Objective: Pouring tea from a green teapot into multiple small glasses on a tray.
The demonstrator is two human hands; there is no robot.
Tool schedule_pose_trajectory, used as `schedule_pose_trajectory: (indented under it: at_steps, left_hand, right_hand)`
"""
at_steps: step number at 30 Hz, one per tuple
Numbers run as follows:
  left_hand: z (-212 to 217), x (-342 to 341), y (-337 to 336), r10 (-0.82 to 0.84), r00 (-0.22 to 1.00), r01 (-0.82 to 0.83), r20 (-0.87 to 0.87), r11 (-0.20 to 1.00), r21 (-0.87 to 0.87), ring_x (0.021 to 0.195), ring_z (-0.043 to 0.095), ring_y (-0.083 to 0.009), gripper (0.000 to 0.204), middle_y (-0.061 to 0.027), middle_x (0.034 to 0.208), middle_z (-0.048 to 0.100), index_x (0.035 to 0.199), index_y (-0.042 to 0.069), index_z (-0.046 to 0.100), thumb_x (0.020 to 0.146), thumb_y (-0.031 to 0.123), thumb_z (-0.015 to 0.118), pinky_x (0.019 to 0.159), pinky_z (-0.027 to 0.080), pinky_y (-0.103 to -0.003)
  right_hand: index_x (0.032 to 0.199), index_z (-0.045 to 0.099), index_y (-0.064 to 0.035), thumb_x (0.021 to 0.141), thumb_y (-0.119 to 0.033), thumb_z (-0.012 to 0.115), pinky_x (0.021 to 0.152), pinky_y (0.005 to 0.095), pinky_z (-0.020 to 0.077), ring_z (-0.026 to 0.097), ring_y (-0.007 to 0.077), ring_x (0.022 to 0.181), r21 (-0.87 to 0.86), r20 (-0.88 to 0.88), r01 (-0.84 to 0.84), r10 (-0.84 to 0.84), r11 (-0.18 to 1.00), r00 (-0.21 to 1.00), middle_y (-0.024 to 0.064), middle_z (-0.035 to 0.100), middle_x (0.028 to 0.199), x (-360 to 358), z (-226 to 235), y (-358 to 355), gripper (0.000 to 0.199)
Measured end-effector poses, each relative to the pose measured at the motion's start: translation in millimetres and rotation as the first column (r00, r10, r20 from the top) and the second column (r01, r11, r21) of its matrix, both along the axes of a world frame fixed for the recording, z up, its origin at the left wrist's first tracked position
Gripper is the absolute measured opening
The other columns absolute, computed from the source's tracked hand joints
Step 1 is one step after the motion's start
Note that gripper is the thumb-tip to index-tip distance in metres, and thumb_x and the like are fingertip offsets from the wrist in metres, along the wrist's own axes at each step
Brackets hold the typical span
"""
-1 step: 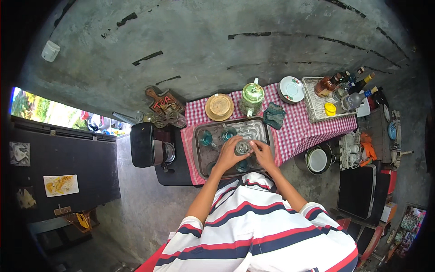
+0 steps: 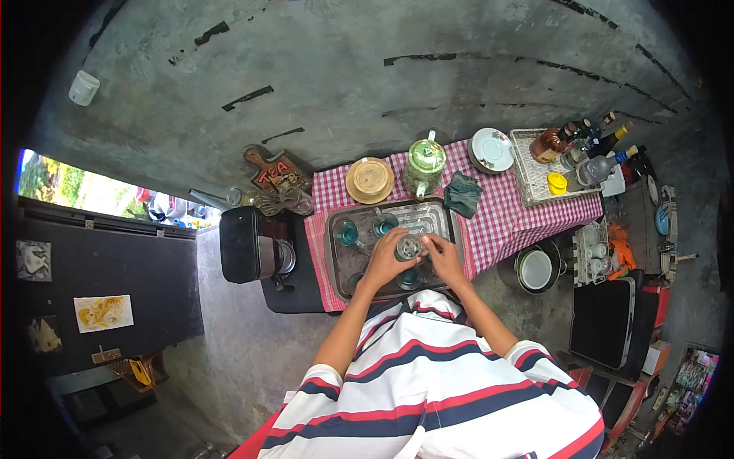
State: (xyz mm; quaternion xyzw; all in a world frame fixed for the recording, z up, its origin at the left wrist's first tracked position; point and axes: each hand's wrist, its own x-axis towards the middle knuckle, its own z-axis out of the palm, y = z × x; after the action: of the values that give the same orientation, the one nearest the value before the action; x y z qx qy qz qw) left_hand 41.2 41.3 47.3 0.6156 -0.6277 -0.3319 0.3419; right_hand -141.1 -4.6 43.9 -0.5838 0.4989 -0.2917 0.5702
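Item: small clear drinking glass [image 2: 409, 247], held over grey metal tray [image 2: 336, 264] w/ both hands, L hand [image 2: 384, 260] & R hand [image 2: 442, 257] closed round its sides. Likely light, rigid, fragile, prob. slippery; best gripped at sidewall, not rim.

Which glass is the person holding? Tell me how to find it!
Find the red-checked tablecloth, then the metal tray on it. The glass sits over the tray's middle, between the left hand and the right hand. Unlike the teal-tinted glasses nearby, it looks clear and is the only one being held.
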Motion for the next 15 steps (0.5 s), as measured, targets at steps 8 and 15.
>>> schedule_pose_trajectory:
  at_steps: [8, 15]
  left_hand:
    - [-16, 3, -26, 0.019, 0.983, -0.017, 0.185, 1.000, -0.013, 0.137, 0.042, -0.0274, 0.071, -0.0124, 0.135, 0.056, 0.128, 0.004, 0.057, 0.072, 0.039, 0.082, 0.119, 0.020, -0.051]
    - [-31, 7, -56, -0.014, 0.964, 0.021, 0.265, 1.000, -0.023, 0.139, 0.040, -0.0254, 0.071, -0.0105, 0.136, 0.056, 0.127, 0.003, 0.058, 0.072, 0.042, 0.081, 0.121, 0.014, -0.051]
  right_hand:
    - [0.115, 0.067, -0.0002, 0.100, -0.028, 0.056, 0.071, 0.0288, 0.0505, 0.067, 0.0165, 0.074, 0.004, 0.016, 0.090, -0.090, 0.996, 0.996, 0.0108, 0.072, 0.089, -6, -1, -30, 0.033]
    - [0.117, 0.067, -0.0022, 0.101, -0.028, 0.053, 0.072, 0.0289, 0.0500, 0.067, 0.0158, 0.076, 0.036, -0.011, 0.145, -0.144, 0.989, 0.989, 0.0100, 0.072, 0.092, -19, 1, -36, 0.033]
